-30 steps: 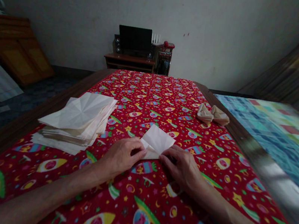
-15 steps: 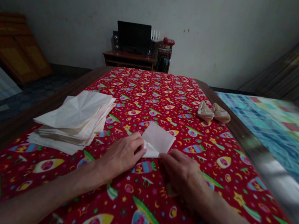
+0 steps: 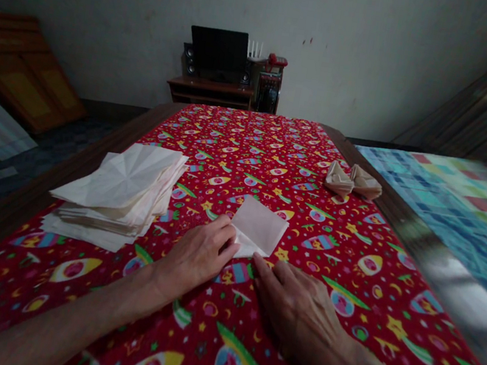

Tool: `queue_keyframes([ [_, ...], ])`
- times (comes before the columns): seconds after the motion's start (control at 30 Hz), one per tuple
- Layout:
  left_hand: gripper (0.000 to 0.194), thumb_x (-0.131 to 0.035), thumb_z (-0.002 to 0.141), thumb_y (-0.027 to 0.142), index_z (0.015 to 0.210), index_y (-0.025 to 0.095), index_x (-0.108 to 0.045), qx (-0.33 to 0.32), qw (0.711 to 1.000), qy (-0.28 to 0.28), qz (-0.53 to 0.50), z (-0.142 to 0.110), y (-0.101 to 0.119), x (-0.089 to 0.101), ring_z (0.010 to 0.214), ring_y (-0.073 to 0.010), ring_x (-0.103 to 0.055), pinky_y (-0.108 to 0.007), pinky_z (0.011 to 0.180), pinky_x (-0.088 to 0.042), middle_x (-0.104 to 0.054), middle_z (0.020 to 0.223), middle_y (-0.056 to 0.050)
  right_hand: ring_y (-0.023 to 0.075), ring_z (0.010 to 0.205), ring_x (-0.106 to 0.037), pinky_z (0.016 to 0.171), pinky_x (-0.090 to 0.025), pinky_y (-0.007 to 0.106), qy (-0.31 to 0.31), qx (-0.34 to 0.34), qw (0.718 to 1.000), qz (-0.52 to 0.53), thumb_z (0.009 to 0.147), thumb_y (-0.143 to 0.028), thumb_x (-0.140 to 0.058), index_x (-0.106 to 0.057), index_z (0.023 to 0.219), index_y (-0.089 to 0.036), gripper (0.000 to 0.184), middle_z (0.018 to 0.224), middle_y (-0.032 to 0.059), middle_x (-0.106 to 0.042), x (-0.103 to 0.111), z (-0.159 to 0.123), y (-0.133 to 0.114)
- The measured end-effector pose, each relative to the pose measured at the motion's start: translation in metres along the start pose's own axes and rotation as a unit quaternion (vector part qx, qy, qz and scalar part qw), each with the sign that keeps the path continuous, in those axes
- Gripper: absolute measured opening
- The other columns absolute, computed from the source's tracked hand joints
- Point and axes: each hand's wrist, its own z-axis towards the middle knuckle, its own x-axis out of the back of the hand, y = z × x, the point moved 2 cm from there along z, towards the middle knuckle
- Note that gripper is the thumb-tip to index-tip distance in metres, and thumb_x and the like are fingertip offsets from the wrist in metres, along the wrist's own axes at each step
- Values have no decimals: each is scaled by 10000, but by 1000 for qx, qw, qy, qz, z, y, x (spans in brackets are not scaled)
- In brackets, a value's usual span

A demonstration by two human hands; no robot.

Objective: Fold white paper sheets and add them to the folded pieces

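A small folded sheet of paper (image 3: 259, 225) lies on the red patterned tablecloth, with a lighter folded flap along its near edge. My left hand (image 3: 206, 244) is closed on the paper's left corner, thumb and fingers pressed together there. With its index finger stretched out, my right hand (image 3: 294, 295) touches the near edge of the flap; its other fingers lie loosely on the cloth and grip nothing. To the left is a stack of creased paper sheets (image 3: 128, 176). Two folded paper shapes (image 3: 340, 179) stand together at the right.
The red tablecloth (image 3: 249, 146) covers a long table with a dark wooden edge (image 3: 391, 243). A monitor (image 3: 218, 52) stands on a desk by the wall. At the right is a colourful bedspread (image 3: 444, 202), and a wooden cabinet (image 3: 24, 74) is at the left.
My right hand has slid slightly left and toward me along the paper's near edge, its index finger now extended. My left hand keeps its hold on the corner. The view has shifted slightly.
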Motion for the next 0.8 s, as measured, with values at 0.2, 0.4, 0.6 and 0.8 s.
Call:
queue_keyframes([
  [0.2, 179, -443, 908, 224, 740, 177, -486, -1, 1000, 0, -2, 0, -1, -1, 755, -135, -546, -255, 703, -432, -517, 832, -9, 174, 636, -539, 510, -331, 281, 9, -1, 1000, -1, 806, -133, -478, -489, 1178, -114, 373, 761, 40, -564, -1, 0, -1],
  [0.4, 170, -454, 900, 226, 741, 179, -488, -5, 1000, 7, -1, 0, -2, -2, 752, -134, -545, -253, 703, -431, -516, 825, -5, 170, 642, -548, 516, -356, 283, 35, -10, 999, -22, 870, -149, -460, -493, 1188, -113, 322, 767, 38, -570, -5, 0, 0],
  [0.6, 179, -442, 905, 226, 739, 178, -489, -3, 1000, 3, 6, 1, -2, -3, 760, -139, -548, -257, 707, -434, -515, 825, -10, 174, 660, -562, 514, -379, 290, 44, -12, 998, -35, 918, -208, -423, -486, 1229, -99, 336, 777, 46, -574, -8, -1, -1],
  [0.8, 180, -448, 899, 217, 728, 178, -487, 3, 1000, -4, -3, 1, 0, 0, 743, -133, -542, -254, 694, -430, -517, 821, -8, 177, 665, -571, 520, -388, 290, 47, -22, 998, -40, 926, -220, -426, -509, 1210, -103, 318, 783, 47, -576, -9, 0, 0],
])
